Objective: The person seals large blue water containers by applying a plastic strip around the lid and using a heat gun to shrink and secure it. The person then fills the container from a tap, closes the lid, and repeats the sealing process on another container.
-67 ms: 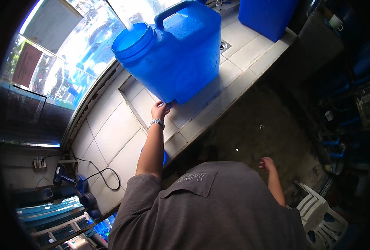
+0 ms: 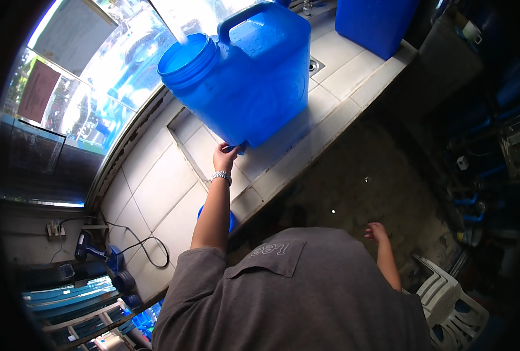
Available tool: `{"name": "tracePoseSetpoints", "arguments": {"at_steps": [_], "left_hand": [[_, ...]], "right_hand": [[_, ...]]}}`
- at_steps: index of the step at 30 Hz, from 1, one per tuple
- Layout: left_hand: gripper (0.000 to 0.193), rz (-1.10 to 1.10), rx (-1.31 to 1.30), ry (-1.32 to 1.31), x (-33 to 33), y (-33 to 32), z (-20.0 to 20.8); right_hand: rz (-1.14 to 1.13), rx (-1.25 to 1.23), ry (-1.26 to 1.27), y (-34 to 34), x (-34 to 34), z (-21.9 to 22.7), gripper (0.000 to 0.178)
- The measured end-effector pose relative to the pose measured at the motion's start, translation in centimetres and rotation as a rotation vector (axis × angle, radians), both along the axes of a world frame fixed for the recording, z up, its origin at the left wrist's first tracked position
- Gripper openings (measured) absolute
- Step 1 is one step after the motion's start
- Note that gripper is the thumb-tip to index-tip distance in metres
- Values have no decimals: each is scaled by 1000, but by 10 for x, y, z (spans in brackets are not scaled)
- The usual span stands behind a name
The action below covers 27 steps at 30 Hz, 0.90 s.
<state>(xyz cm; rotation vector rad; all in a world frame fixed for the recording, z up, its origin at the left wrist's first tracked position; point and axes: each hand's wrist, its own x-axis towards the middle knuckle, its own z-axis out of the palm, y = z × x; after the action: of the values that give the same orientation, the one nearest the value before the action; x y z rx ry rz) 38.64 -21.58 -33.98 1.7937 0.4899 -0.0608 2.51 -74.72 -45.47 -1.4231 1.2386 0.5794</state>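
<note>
A large blue water jug (image 2: 254, 82) stands on the tiled counter, its wide round mouth open and a handle on top. A stream of water (image 2: 181, 36) falls into that mouth. Low on the jug's near corner, my left hand (image 2: 224, 157) pinches a small blue tap-like piece (image 2: 240, 150), partly covered by the fingers. A beaded bracelet (image 2: 220, 175) circles my left wrist. Out to the right, away from the counter, my right hand (image 2: 377, 231) hangs with loosely bent fingers apart, holding nothing.
Another blue container (image 2: 374, 26) stands farther along the counter, past a drain (image 2: 314, 65). A round blue object (image 2: 232, 221) is partly behind my left forearm. A heat-gun-like tool (image 2: 90, 247) with a black cord lies at left. White plastic chairs (image 2: 447, 298) stand lower right.
The fingers of my left hand have shifted slightly, and more of the small blue piece shows between them. The jug and my right hand are almost unchanged.
</note>
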Motion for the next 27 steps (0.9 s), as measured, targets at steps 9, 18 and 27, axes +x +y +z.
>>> {"name": "tracePoseSetpoints", "arguments": {"at_steps": [9, 18, 27], "left_hand": [[53, -112, 420, -210, 0, -17, -9], [58, -104, 343, -96, 13, -12, -19], [44, -102, 78, -114, 9, -15, -2]], "right_hand": [[49, 10, -70, -1, 13, -2, 25], [72, -8, -23, 2, 14, 4, 28], [-31, 84, -108, -2, 17, -8, 21]]}}
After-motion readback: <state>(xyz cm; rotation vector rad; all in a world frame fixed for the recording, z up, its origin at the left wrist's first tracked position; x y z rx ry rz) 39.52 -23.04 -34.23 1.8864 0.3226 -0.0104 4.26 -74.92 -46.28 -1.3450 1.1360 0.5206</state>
